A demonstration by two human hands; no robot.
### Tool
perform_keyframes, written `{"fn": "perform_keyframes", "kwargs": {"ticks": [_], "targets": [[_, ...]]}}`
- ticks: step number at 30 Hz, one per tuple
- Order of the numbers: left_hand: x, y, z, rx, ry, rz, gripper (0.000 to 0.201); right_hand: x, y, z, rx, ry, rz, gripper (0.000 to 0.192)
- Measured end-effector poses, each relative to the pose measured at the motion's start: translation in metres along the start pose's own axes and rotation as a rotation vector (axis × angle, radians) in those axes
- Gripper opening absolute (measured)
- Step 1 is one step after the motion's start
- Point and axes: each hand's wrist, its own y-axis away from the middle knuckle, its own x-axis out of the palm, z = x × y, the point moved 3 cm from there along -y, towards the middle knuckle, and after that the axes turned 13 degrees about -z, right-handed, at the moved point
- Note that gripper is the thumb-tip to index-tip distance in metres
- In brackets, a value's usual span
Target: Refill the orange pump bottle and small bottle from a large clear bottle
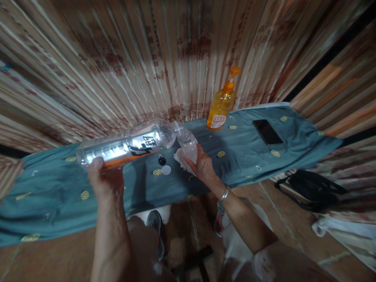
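Observation:
My left hand [105,178] is closed around the base end of a large clear plastic bottle [135,143] with a silver and orange label. That bottle lies nearly level in the air, its neck pointing right. My right hand [202,162] is wrapped round a small clear bottle [188,141], tilted with its neck up and left. The two bottle mouths meet or nearly meet; whether they touch I cannot tell. A crumpled white tissue [182,159] sticks out under my right fingers. Below the bottles, a black cap [161,160] and a whitish round cap [166,169] lie on the cloth.
A teal patterned cloth [235,168] covers the narrow table. An orange pump bottle [221,105] stands at the back, and a dark phone [267,132] lies to the right. Pleated curtains [132,58] hang behind. A black bag [311,190] sits at the lower right.

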Motion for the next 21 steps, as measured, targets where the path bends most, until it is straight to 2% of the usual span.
{"fn": "perform_keyframes", "kwargs": {"ticks": [14, 21], "targets": [[0.0003, -0.0010, 0.0021, -0.011, -0.002, -0.016, 0.037, -0.0015, -0.0014, -0.0036, -0.001, -0.024, -0.010, 0.075], [0.0012, 0.0010, 0.0018, -0.022, -0.015, -0.038, 0.032, -0.0011, -0.0032, -0.0022, 0.052, -0.026, 0.006, 0.076]]}}
